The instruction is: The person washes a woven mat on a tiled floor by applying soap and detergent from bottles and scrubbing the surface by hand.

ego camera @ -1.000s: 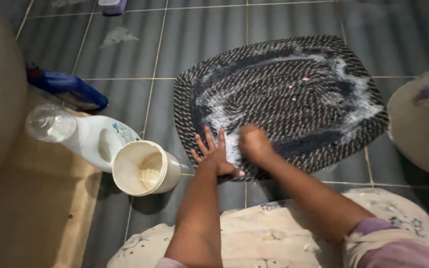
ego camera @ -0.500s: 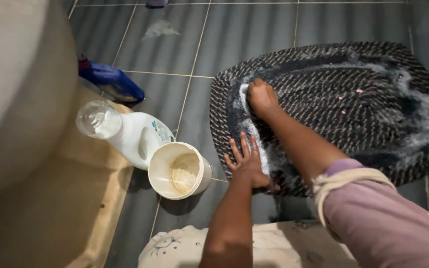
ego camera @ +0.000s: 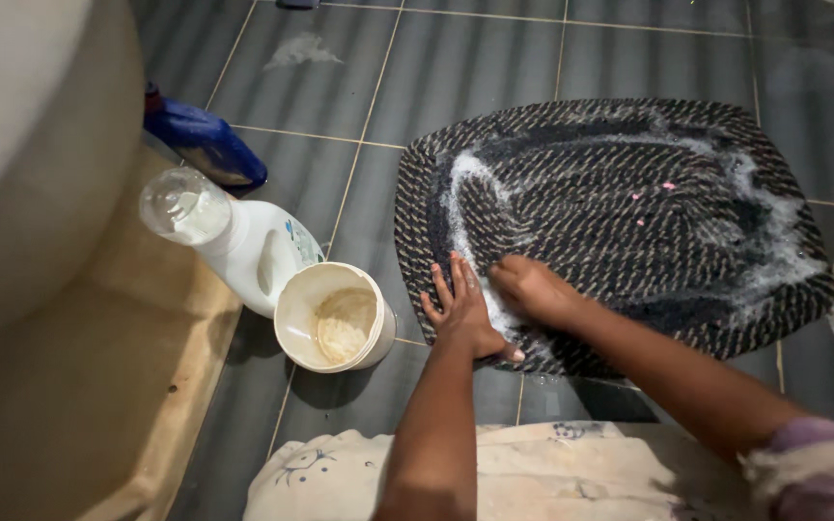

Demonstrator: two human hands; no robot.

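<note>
Both hands on soapy braided mat (ego camera: 620, 222): left hand (ego camera: 463, 314) flat, fingers spread, pinning the edge; right hand (ego camera: 531, 287) curled shut, scrubbing suds — keep strokes short.

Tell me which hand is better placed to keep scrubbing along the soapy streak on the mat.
Probably the right hand: it is curled on the suds at the woven mat's near edge. The left hand lies flat, fingers spread, pinning that edge beside the cream tub.
</note>
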